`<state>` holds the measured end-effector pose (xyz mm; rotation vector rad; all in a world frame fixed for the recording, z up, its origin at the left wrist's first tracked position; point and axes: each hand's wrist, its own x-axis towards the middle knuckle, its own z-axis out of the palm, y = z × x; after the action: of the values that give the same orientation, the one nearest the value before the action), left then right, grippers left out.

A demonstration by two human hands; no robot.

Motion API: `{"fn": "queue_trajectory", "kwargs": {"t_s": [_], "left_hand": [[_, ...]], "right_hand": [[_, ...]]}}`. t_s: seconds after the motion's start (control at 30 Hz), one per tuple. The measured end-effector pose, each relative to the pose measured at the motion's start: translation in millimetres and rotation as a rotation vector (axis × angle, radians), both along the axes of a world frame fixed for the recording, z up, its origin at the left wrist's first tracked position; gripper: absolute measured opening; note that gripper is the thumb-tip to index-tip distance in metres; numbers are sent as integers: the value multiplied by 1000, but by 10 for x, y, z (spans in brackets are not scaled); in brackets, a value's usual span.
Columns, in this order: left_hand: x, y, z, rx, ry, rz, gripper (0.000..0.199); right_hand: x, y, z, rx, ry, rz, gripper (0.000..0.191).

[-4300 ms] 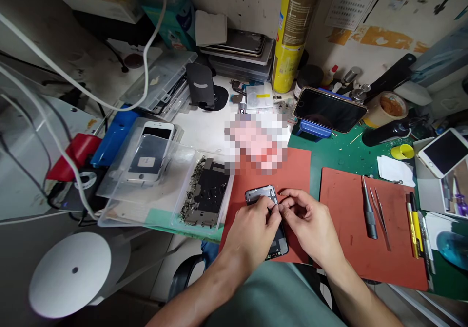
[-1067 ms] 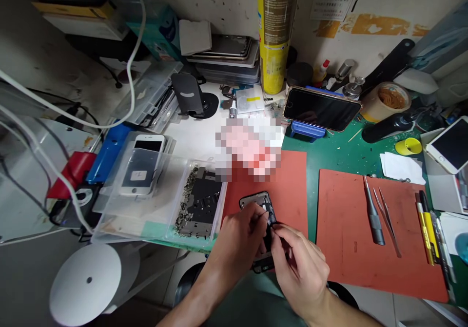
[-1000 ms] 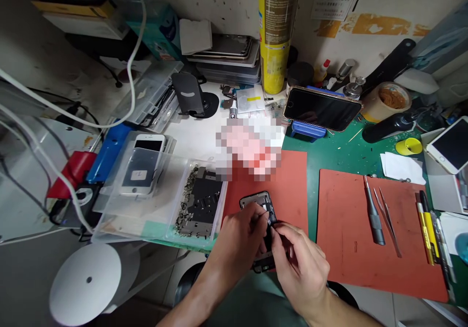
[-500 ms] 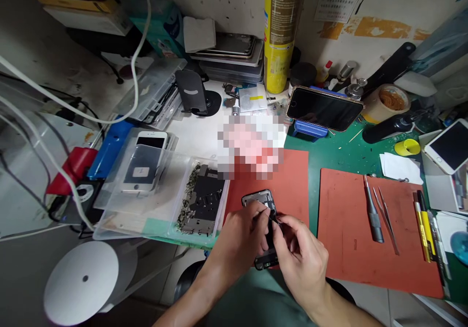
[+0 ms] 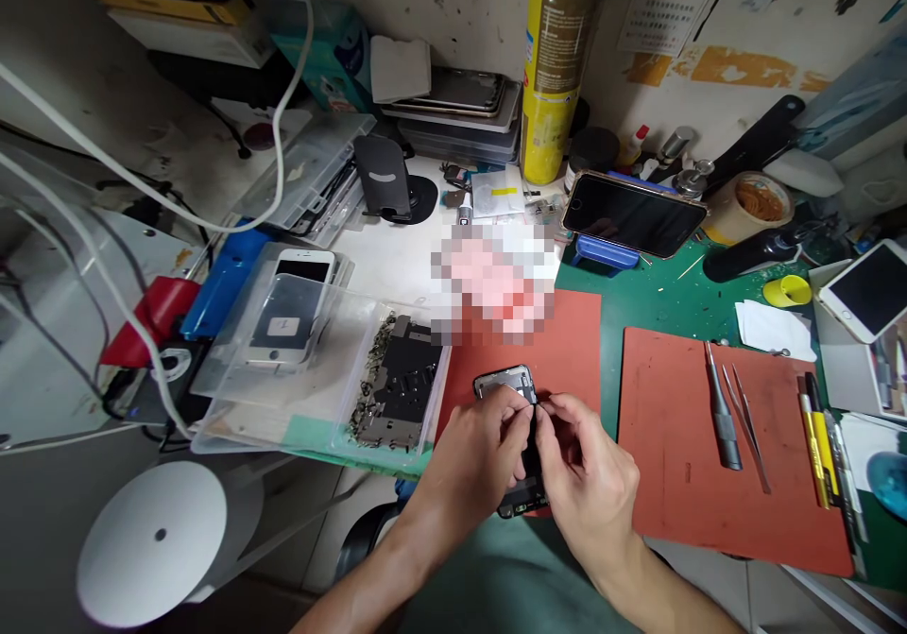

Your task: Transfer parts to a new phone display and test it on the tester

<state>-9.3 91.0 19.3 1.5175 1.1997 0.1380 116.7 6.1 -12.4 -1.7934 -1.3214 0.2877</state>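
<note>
A dark opened phone part (image 5: 522,500) lies at the front edge of a red-brown mat (image 5: 567,351), partly covered by my fingers. Over its middle, my left hand (image 5: 488,440) is closed, thumb and index finger pinched together. Right beside it, my right hand (image 5: 588,459) is pinched too, its fingertips nearly touching the left ones. Whatever sits between the fingertips is too small and hidden to make out. Left of the mat, a clear tray (image 5: 443,369) holds dark metal plates and many small parts.
A second mat (image 5: 666,426) on the right carries tweezers (image 5: 751,426), a grey-handled tool (image 5: 724,431) and pens. Behind stand a yellow spray can (image 5: 556,77), a propped phone (image 5: 634,214) and a black stand (image 5: 383,176). White cables hang at left.
The view has shifted slightly. My two hands' fingertips have come closer together over the phone part, and the right fingers are more tightly gathered.
</note>
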Motion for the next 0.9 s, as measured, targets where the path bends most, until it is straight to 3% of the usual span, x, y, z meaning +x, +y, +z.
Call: {"fn": "queue_trajectory", "kwargs": {"t_s": [0.4,0.9], "left_hand": [[-42,-9,-68,-50,-65,60,21],[-18,15,-17,-86,-83,84,21]], "right_hand": [[28,26,-14,-62,101,-52,14],[17,60,-3,-161,150,-93,17]]}}
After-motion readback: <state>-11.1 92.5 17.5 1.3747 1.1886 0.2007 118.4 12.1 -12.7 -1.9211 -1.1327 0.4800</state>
